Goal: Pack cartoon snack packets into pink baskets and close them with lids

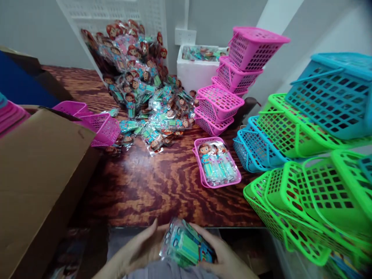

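At the table's front edge, low in the head view, a small stack of clear plastic packets [186,245] with green contents rests between my hands. My left hand [148,242] holds the stack's left side, its thumb raised and its fingers partly hidden behind the plastic. On the opposite side, my right hand [216,248] is closed around the packets. Further up the table, a pink basket [238,183] contains similar packets printed with cartoon figures. A large heap of these packets [162,120] spreads across the back of the table.
Pink baskets [219,102] are stacked at the back right beside a white box [197,73]. Green baskets [322,190] and blue baskets [334,93] pile up along the right. A cardboard box [40,178] occupies the left, with pink baskets [106,128] behind it. A white crate [116,9] leans at the back.
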`<state>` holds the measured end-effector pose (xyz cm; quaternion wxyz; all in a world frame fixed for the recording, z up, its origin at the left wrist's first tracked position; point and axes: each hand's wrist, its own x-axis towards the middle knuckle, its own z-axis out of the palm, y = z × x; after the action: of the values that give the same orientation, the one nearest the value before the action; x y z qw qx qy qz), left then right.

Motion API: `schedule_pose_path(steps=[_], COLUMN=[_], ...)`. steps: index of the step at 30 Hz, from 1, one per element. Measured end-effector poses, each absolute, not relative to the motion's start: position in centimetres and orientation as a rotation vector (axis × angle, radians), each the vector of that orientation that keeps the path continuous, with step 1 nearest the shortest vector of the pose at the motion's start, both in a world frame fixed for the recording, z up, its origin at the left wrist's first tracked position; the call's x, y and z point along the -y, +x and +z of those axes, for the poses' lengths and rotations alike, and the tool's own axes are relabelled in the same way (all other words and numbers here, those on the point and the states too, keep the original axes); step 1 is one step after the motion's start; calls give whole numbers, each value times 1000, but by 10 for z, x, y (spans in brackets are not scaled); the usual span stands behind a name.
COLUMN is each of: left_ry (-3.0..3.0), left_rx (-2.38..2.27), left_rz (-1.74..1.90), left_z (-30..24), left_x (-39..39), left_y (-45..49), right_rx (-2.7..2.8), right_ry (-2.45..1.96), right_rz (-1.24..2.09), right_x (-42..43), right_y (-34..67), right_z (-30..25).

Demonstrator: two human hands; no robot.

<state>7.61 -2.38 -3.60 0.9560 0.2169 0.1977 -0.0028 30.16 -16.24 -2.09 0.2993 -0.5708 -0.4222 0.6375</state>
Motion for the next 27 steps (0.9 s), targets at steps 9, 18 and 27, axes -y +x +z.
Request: schedule_pose_path(steps=[9, 18, 27], left_ry=[701, 1292, 1671], left_rx=[-709, -852, -826], left_rz=[430, 638, 733], left_z=[3, 9, -21], left_x=[4, -116, -122], left_y=[147, 307, 306], right_rx=[712, 1069, 1474], right_ry=[-1489, -2335, -2485], right_rz=[1228, 241, -95], right_x=[101, 12, 12], right_y=[308, 402, 405], right_z=[19, 24, 6])
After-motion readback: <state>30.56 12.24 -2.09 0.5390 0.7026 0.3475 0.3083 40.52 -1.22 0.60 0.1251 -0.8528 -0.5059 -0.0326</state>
